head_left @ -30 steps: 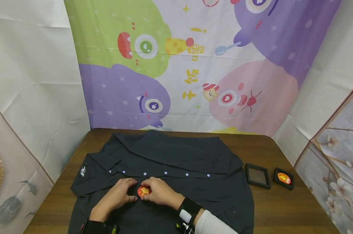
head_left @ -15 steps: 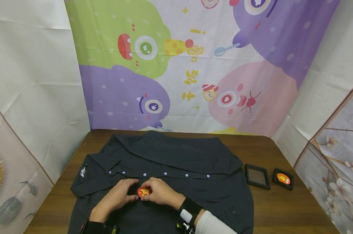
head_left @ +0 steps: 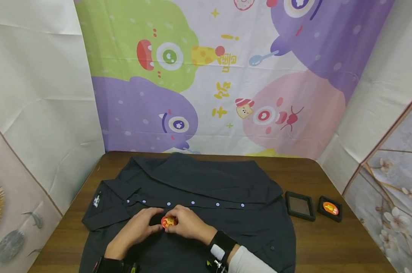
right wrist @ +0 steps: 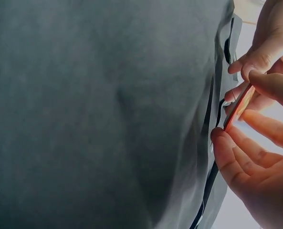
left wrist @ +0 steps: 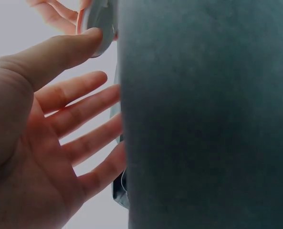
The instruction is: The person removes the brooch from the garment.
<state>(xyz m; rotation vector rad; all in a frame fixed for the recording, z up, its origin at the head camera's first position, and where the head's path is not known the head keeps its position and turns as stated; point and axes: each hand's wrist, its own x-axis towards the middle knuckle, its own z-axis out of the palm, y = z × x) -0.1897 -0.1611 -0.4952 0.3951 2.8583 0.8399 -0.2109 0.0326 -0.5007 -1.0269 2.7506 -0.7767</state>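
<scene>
A dark button-up shirt (head_left: 206,180) lies spread on the table, its row of pale buttons running left to right. Over its middle, my right hand (head_left: 189,223) pinches a round red badge (head_left: 168,222) with a yellow figure on its face. The right wrist view shows the badge (right wrist: 240,107) held edge-on, tilted up, between thumb and fingers. From the other side comes my left hand (head_left: 137,228). Its thumb lies against the grey back of the badge (left wrist: 101,24) in the left wrist view, while its other fingers (left wrist: 79,114) stay extended beside the cloth.
To the right of the shirt sits a black square frame (head_left: 302,217). Beside it is a smaller black frame (head_left: 340,215) with an orange-red round badge (head_left: 331,207) in it. The brown table (head_left: 342,246) ends at a cartoon cloth (head_left: 219,136) behind.
The badge has risen slightly and tipped in my right hand's fingers. The left hand has shifted a little beside it. The shirt and the frames have not moved.
</scene>
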